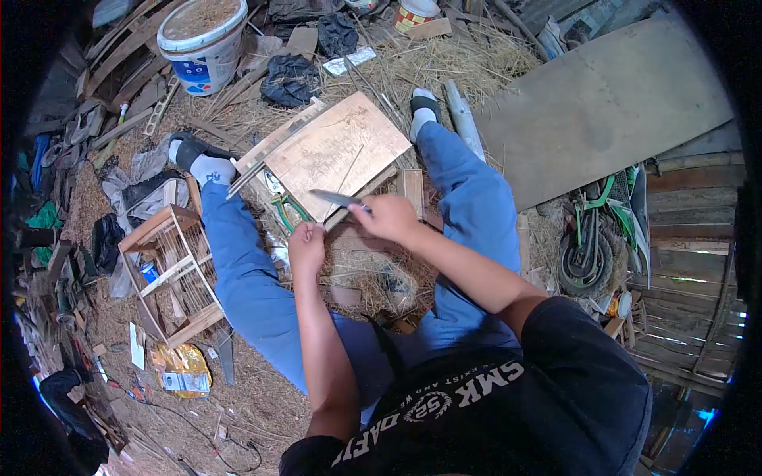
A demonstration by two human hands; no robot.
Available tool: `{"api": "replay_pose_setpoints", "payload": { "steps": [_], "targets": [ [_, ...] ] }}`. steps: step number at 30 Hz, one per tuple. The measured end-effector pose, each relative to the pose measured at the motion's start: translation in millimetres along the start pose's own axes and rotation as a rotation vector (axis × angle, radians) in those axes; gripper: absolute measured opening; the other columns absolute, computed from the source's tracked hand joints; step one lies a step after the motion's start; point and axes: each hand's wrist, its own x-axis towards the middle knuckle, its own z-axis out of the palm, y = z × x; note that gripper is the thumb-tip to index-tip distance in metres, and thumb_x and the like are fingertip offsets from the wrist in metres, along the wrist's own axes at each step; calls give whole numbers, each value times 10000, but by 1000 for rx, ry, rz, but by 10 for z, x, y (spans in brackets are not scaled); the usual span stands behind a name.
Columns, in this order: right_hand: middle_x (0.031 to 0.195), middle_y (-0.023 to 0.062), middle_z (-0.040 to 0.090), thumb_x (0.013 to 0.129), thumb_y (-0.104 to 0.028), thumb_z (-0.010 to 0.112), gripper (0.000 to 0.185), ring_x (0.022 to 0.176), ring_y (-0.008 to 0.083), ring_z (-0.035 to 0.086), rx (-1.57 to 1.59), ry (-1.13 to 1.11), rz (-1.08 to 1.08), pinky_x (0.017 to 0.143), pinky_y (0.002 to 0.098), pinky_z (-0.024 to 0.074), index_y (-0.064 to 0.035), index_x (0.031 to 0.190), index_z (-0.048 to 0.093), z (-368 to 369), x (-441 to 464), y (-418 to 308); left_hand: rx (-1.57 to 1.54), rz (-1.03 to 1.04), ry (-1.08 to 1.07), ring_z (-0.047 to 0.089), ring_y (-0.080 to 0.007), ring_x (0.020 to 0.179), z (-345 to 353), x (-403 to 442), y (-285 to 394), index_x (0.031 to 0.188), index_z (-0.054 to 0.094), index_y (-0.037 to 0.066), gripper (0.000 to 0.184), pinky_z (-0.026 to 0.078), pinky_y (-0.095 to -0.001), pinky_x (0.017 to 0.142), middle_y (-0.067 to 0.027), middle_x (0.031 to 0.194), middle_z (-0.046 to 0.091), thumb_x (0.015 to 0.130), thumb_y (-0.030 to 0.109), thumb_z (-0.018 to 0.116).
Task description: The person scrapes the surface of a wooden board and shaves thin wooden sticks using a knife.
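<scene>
My right hand (386, 218) is wrapped round the handle of a knife (332, 197), its dark blade pointing left over the near edge of a wooden board (337, 139). Just left of the knife, my left hand (306, 247) is closed in a pinch at the board's near corner. Whatever its fingers hold is too small to make out. Green-handled pliers (283, 208) lie beside the board, right above my left hand. Several thin sticks (255, 168) rest along the board's left side. The board lies between my outstretched legs.
A wooden frame with thin bars (175, 274) stands left of my leg. Beyond it lie a saw blade (225, 357) and a yellow packet (182, 370). A white bucket (202, 47) is at the far left. A large sheet (603, 103) and a small motorbike (591, 238) are on the right.
</scene>
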Motion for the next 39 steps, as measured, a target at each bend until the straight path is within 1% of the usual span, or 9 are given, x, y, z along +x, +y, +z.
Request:
{"api": "replay_pose_setpoints", "payload": {
  "steps": [8,13,18,22,26,28,33,34,39],
  "targets": [
    [684,174,686,954,-523,556,469,651,374,695,73,53,139,618,518,555,-106,842,738,3,-23,4,26,9,-8,522,-70,681,-9,-47,68,880,633,29,157,399,-245,622,13,756,621,1003,124,609],
    [670,166,686,946,-534,565,477,634,360,698,-78,41,-73,599,506,556,-113,810,742,116,-161,-29,39,-97,-19,520,-65,685,9,-67,141,874,633,30,171,400,-245,627,11,757,618,1008,134,609],
    [660,171,681,939,-537,572,467,616,363,695,-72,105,105,590,504,559,-119,834,750,93,-61,131,-2,-11,-36,512,-66,695,-20,-15,35,878,631,26,153,398,-238,637,13,765,610,998,120,618],
    [656,171,678,943,-535,569,486,610,365,692,-67,124,-115,588,507,554,-97,802,726,147,-109,151,-1,-35,-31,506,-66,695,-5,-48,92,875,629,24,145,397,-240,640,14,770,608,994,106,614],
    [678,166,687,953,-524,558,476,625,365,696,-30,135,222,598,507,554,-105,807,730,81,-34,202,-13,-26,-42,501,-65,698,-17,-38,112,875,627,26,147,392,-236,638,16,772,606,996,107,608],
    [682,168,690,958,-538,546,500,630,370,695,-117,40,-83,598,509,553,-95,830,736,53,-144,181,75,-74,-39,487,-60,688,-20,-79,226,874,627,29,149,378,-237,621,23,766,597,996,112,614],
    [678,171,692,949,-563,549,516,630,377,698,17,90,280,593,512,561,-109,835,765,128,60,311,1,-58,-36,462,-49,672,-36,-40,113,868,629,31,153,354,-240,597,37,747,576,992,120,624],
    [663,171,686,949,-578,541,547,630,376,698,-44,121,66,599,517,559,-91,830,759,150,-49,277,13,-88,-36,456,-46,671,-28,-34,131,867,631,31,153,350,-241,593,41,743,572,990,121,627],
    [650,163,682,947,-567,551,538,603,377,689,-86,222,257,587,514,554,-88,807,752,-25,134,467,57,-26,-32,457,-47,668,-37,-32,82,872,639,28,151,355,-243,596,37,747,578,993,119,626]
  ]
}}
